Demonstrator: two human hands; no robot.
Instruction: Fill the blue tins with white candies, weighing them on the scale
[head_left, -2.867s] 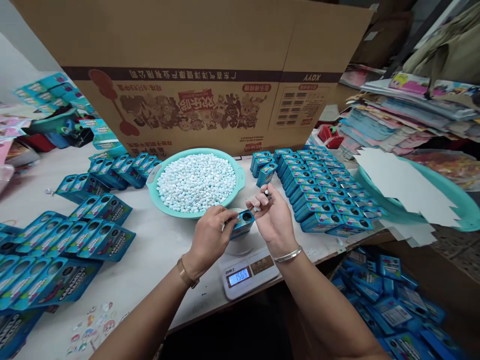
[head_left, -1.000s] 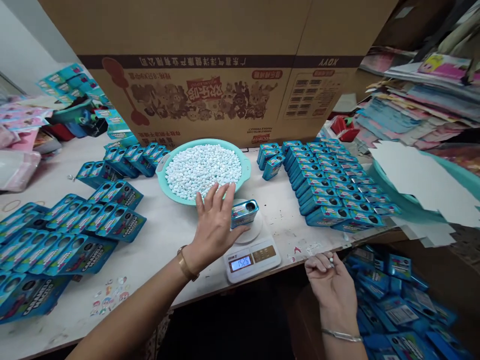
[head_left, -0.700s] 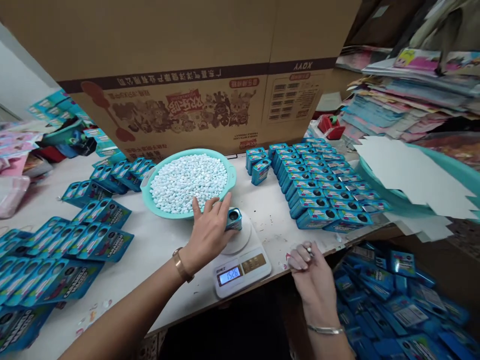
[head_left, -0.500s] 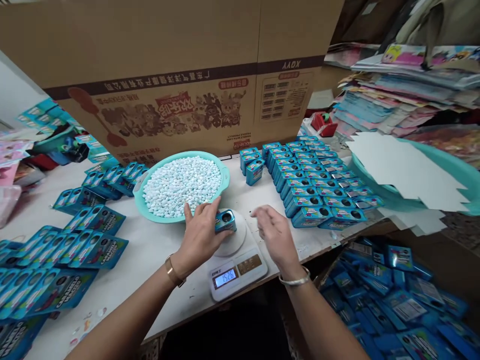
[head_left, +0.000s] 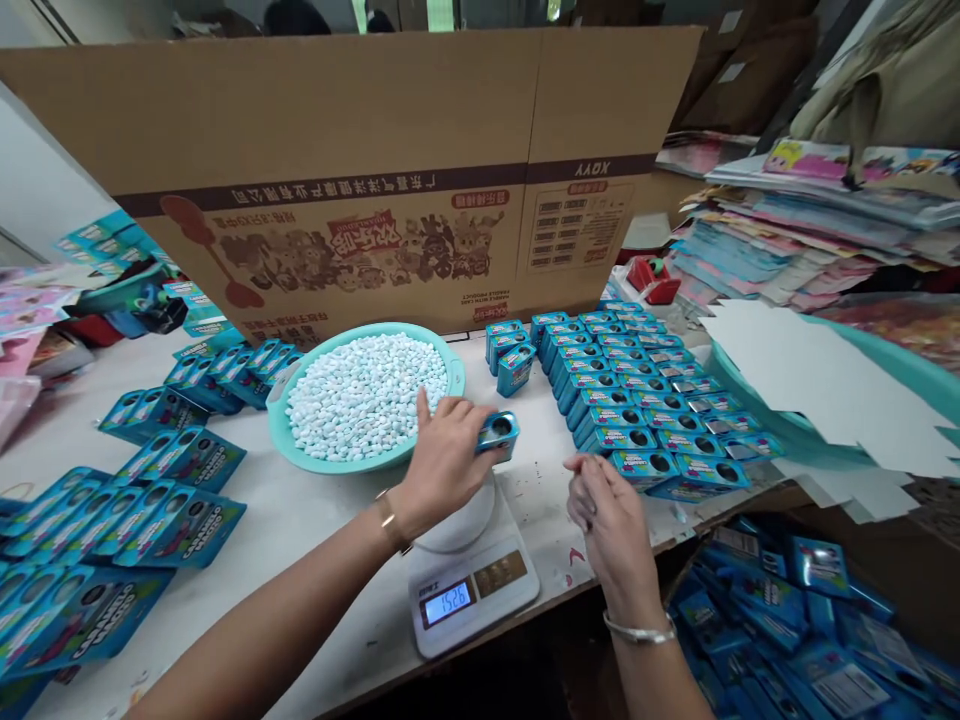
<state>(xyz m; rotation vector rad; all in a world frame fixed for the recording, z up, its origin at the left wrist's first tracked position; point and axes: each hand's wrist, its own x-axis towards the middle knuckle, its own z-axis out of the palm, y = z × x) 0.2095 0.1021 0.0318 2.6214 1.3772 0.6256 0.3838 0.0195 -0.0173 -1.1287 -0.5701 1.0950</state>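
My left hand [head_left: 450, 455] is closed around a small blue candy tin [head_left: 501, 437] with a dark round opening on top. It holds the tin just past the far right of the round white plate of a kitchen scale [head_left: 474, 595], whose lit display reads about 152.6. My right hand [head_left: 611, 515] hangs over the table to the right of the scale, fingers curled together; whatever they may pinch is hidden. Behind my left hand is a turquoise bowl [head_left: 281, 425] full of pale blue and white candies [head_left: 364, 395]. Rows of blue tins [head_left: 626, 395] stand beyond my right hand.
More blue tins [head_left: 187, 510] stand on the left, and a few [head_left: 516, 368] stand behind the scale. A large cardboard box [head_left: 390, 120] walls off the back. White card sheets [head_left: 832, 390] lie on a turquoise basin at right. Loose tins [head_left: 795, 610] fill a box below the table edge.
My left hand has lifted the tin from the scale plate and carried it to the right. My right hand has moved right and nearer to me. The view has tilted up slightly.
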